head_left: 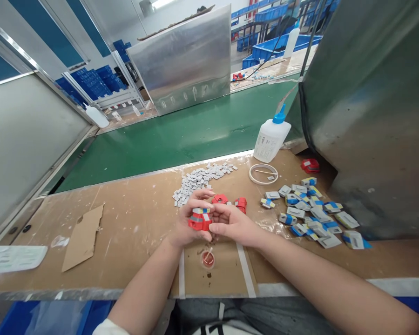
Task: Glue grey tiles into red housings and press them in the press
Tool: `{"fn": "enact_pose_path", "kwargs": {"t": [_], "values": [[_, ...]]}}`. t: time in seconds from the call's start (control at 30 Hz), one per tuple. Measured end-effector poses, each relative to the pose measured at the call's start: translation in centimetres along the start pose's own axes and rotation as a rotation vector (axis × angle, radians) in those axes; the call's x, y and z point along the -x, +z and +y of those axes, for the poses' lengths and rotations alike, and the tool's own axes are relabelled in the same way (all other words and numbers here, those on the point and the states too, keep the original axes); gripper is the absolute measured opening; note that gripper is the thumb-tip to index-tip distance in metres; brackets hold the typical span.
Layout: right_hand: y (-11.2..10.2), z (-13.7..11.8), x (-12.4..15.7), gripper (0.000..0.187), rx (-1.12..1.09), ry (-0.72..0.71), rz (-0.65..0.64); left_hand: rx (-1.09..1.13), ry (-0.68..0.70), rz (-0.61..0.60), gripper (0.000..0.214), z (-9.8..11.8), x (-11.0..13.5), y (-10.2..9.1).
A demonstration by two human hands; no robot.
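Note:
My left hand (185, 228) is wrapped around a small red toy-like piece (197, 224) with grey, blue and yellow parts on its top. From the other side, my right hand (235, 225) grips the same piece with thumb and fingers pressed on its edge. Just beyond my hands lie a red piece (219, 199) and another red piece (240, 204). Below them stands a small round cup (207, 258) of reddish liquid with a thin stick in it. A heap of small grey tiles (195, 182) is spread behind my left hand.
To the right lies a pile of white, blue and yellow blocks (314, 211). A white tape ring (263, 173) and a blue-capped bottle (271, 137) stand behind it. Torn cardboard (84, 239) lies left. A green belt (167, 137) crosses behind; a metal panel (377, 121) bounds the right.

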State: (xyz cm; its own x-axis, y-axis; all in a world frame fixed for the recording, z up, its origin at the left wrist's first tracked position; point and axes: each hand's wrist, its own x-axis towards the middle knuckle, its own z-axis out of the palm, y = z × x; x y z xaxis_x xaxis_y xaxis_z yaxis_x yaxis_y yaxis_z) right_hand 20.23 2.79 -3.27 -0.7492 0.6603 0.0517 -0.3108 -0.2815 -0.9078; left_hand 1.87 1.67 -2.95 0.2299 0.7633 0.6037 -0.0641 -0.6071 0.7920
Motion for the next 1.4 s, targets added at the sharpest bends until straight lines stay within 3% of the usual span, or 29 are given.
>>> {"fn": "enact_pose_path", "kwargs": {"t": [0.3, 0.63, 0.87, 1.0, 1.1, 1.2, 1.4], "values": [[-1.6, -0.7, -0.6, 0.049, 0.008, -0.002, 0.288, -0.543, 0.126, -0.015, 0.072, 0.7, -0.7, -1.7], [-1.5, -0.6, -0.6, 0.051, 0.024, -0.007, 0.310, -0.573, 0.165, -0.013, 0.070, 0.9, -0.9, -1.5], [-1.5, -0.2, -0.5, 0.051, 0.120, 0.006, 0.300, -0.760, 0.180, -0.058, 0.068, 1.1, -0.8, -1.7], [-2.2, -0.6, 0.1, 0.046, 0.491, -0.183, 0.297, -0.771, 0.200, -0.083, 0.064, 1.4, -0.8, -1.6], [-2.9, -1.9, 0.7, 0.048, 0.950, -0.402, 0.148, -0.805, 0.238, -0.119, 0.069, 1.5, -0.8, -1.5], [-3.3, -3.4, 0.9, 0.046, 1.238, -0.566, 0.018, -0.844, 0.228, -0.142, 0.076, 1.6, -0.6, -1.4], [-3.2, -3.6, 0.8, 0.039, 1.484, -0.557, 0.024, -0.931, 0.266, -0.153, 0.081, 1.6, -0.3, -1.1]]}}
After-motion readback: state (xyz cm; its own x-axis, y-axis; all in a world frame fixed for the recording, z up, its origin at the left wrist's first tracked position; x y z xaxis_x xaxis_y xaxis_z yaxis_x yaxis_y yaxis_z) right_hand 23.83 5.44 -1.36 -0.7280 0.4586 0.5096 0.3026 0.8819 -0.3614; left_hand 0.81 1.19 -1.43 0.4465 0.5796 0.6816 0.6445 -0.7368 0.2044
